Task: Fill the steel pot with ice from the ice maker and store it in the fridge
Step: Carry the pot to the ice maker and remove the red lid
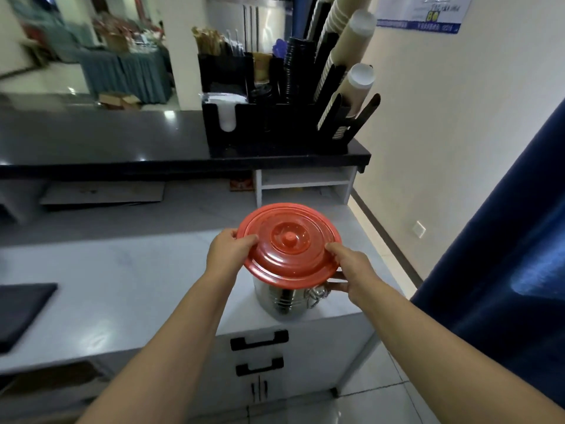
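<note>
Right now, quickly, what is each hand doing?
Left hand: grips the left rim of the round red plastic lid over the shiny steel pot.
Right hand: grips the lid's right rim.

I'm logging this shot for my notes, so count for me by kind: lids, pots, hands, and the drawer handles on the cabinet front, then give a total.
red lid: 1
steel pot: 1
hands: 2, the left hand and the right hand
black drawer handles: 2
total: 6
</note>
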Available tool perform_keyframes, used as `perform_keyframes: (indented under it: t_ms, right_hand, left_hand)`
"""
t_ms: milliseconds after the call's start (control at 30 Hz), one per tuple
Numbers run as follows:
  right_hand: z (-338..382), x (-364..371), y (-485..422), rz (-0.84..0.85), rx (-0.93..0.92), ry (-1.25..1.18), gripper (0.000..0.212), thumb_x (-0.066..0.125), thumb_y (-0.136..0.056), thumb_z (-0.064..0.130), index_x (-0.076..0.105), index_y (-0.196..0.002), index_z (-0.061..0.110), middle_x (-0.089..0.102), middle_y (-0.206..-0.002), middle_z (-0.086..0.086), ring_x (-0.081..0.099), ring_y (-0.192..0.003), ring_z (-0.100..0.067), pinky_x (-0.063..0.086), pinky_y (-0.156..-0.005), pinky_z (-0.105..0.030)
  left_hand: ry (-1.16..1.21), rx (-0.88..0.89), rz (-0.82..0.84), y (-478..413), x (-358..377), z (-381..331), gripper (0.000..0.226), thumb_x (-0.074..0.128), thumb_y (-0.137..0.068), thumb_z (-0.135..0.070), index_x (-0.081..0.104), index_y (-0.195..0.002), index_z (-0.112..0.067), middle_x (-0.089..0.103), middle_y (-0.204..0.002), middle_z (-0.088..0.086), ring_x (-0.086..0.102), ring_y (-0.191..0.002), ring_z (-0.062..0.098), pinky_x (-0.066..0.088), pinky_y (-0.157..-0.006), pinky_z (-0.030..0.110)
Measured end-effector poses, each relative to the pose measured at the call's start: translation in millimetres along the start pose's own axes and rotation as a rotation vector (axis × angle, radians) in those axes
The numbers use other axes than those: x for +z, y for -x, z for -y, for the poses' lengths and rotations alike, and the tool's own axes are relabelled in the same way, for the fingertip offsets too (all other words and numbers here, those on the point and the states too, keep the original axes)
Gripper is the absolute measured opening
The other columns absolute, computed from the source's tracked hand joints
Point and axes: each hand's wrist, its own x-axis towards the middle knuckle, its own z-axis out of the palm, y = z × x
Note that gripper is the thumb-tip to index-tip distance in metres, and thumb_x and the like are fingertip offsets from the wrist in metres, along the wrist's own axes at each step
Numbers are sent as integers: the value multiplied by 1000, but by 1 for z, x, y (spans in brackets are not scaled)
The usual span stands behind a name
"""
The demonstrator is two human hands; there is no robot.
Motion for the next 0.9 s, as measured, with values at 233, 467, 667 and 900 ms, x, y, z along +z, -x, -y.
perform_keyframes:
  t_ms: [233,467,667,900]
  right_hand:
    - [-7,53,33,202,-34,103,16,57,-89,23,60,-85,8,63,-76,-9,62,-72,-22,51,-57,-33]
    - [-20,131,69,402,-44,183,17,58,-87,25,60,-89,8,61,-80,-10,62,-74,-24,54,-59,-33]
    - [-35,208,113,569,-50,224,16,57,-88,24,59,-84,9,60,-75,-7,62,-71,-24,51,-57,-32]
    - [-60,306,174,667,-35,274,19,58,-88,25,60,-89,6,62,-74,-10,65,-72,-27,56,-61,-35]
  left_hand:
    - [72,-40,-219,52,-75,28,19,68,-77,-25,65,-90,-11,69,-88,5,66,-85,23,54,-85,45]
    - [89,-98,-422,91,-161,55,27,68,-61,-38,63,-77,-17,70,-84,6,67,-85,26,54,-84,48]
    - [118,-126,-602,122,-240,85,13,72,-75,-27,61,-75,-21,68,-81,2,67,-84,24,55,-81,43]
    - [161,-177,-679,150,-347,129,39,73,-62,-41,67,-92,-17,70,-90,3,67,-86,22,54,-84,45]
